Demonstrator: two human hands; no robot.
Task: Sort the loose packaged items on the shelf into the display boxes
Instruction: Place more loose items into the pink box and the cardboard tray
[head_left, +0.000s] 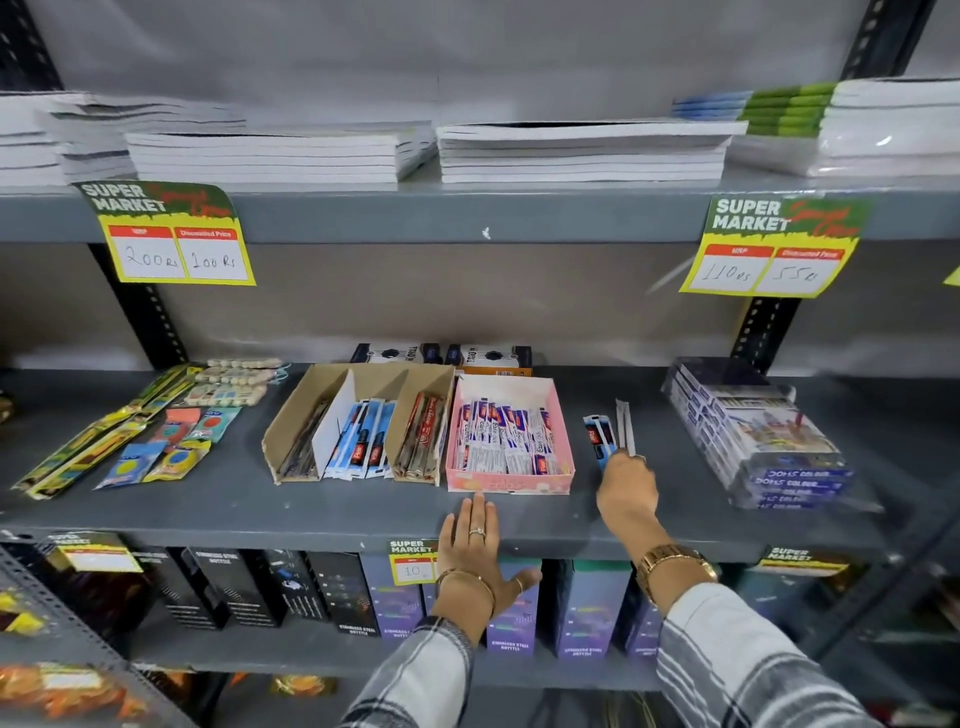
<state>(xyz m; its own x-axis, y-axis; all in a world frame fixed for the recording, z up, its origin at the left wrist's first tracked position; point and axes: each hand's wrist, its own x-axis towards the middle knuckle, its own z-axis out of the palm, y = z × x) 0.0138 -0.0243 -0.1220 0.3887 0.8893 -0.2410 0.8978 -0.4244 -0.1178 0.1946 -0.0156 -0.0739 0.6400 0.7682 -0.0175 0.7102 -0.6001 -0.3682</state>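
On the grey middle shelf (363, 509) stand three display boxes: a brown cardboard box (291, 426) with a white divider and blue packs, a narrower brown box (421, 436) with red packs, and a pink box (511, 478) full of white-and-blue packs. Right of the pink box lie a loose blue pack (595, 434) and a thin clear pack (623, 423). My right hand (626, 488) reaches to their near ends, its fingers closed around them. My left hand (475, 545) rests flat and open on the shelf's front edge, below the pink box.
Loose pencil and eraser packs (156, 441) lie at the shelf's left. A stack of colour-pencil boxes (758, 436) stands at the right. Dark boxes (441, 356) sit behind the display boxes. Notebooks fill the upper shelf, bottle boxes (582, 608) the lower one.
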